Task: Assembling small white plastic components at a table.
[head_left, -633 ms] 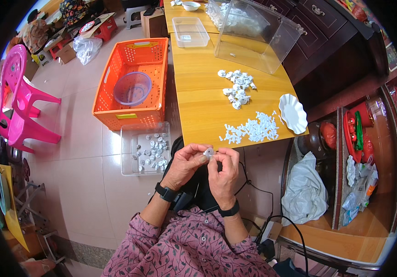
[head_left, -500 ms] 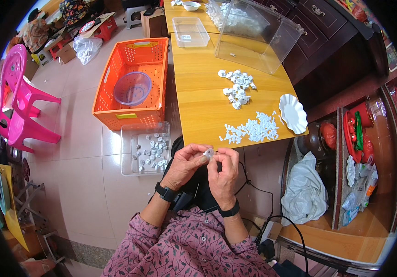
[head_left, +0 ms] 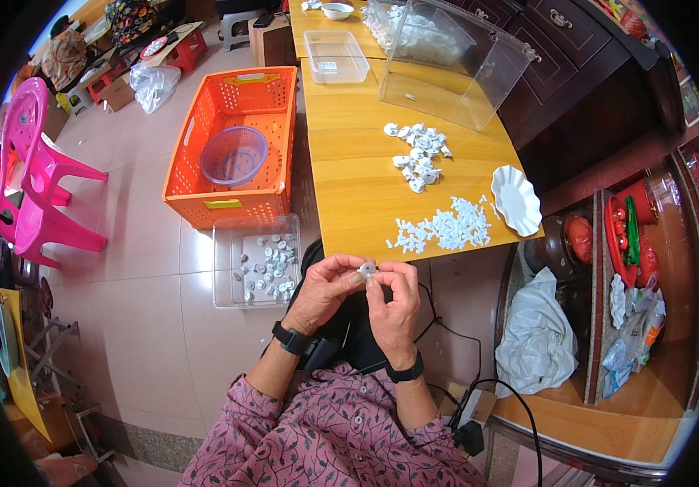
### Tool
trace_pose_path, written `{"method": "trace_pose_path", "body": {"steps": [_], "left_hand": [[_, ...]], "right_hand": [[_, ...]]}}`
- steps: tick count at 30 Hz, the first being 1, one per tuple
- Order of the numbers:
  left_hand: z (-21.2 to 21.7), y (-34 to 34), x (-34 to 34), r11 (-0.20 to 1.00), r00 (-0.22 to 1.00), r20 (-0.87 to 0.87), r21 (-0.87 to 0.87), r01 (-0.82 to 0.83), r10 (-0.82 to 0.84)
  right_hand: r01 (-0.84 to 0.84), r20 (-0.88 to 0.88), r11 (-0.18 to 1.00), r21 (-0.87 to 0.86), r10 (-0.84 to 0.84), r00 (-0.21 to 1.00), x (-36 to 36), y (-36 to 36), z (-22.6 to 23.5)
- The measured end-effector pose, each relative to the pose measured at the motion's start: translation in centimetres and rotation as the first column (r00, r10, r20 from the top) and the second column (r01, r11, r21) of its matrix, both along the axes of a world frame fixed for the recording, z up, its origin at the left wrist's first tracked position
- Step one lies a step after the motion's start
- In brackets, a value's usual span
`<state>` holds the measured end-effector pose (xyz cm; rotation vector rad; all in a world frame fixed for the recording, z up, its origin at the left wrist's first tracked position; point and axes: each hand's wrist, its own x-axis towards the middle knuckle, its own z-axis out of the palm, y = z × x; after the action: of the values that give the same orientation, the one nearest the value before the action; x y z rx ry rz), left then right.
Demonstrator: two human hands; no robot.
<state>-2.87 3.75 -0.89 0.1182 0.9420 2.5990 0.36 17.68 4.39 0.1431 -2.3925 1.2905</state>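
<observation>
White roundish piece (head_left: pixel 368 267) in the head view, clamped between the left hand's (head_left: pixel 319 294) thumb and finger, the right hand (head_left: pixel 393 312) pinching its side, just off the wooden table (head_left: pixel 349 174), small white rods (head_left: pixel 455 227) scattered on top

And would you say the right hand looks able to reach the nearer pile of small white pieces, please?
Probably yes: the nearer pile lies on the table, just beyond the right hand, with nothing visible between, though it is busy at a small pale part.
</observation>
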Motion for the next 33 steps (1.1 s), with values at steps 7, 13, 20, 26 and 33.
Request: {"method": "trace_pose_path", "body": {"steps": [7, 13, 20, 26, 33], "left_hand": [[0.0, 0.0, 0.0, 1.000, 1.000, 0.010, -0.010, 0.011, -0.011], [-0.1, 0.1, 0.0, 1.000, 1.000, 0.008, -0.019, 0.007, -0.007], [-0.9, -0.1, -0.1, 0.999, 0.999, 0.051, 0.039, 0.001, -0.003], [-0.7, -0.1, -0.1, 0.998, 0.997, 0.080, 0.068, 0.003, -0.009], [-0.2, 0.0, 0.1, 0.997, 0.998, 0.060, 0.075, -0.004, -0.001]], "right_hand": [[0.007, 0.015, 1.000, -0.022, -0.006, 1.000, -0.1, 0.1, -0.2], [0.014, 0.035, 1.000, -0.017, -0.013, 0.999, -0.1, 0.1, -0.5], [-0.004, 0.054, 0.988, -0.153, 0.012, 0.998, -0.1, 0.2, -0.7], [-0.004, 0.079, 0.980, -0.201, 0.020, 0.997, 0.1, 0.3, -0.4], [-0.008, 0.101, 0.967, -0.254, 0.034, 0.994, 0.1, 0.2, -0.2]]}}
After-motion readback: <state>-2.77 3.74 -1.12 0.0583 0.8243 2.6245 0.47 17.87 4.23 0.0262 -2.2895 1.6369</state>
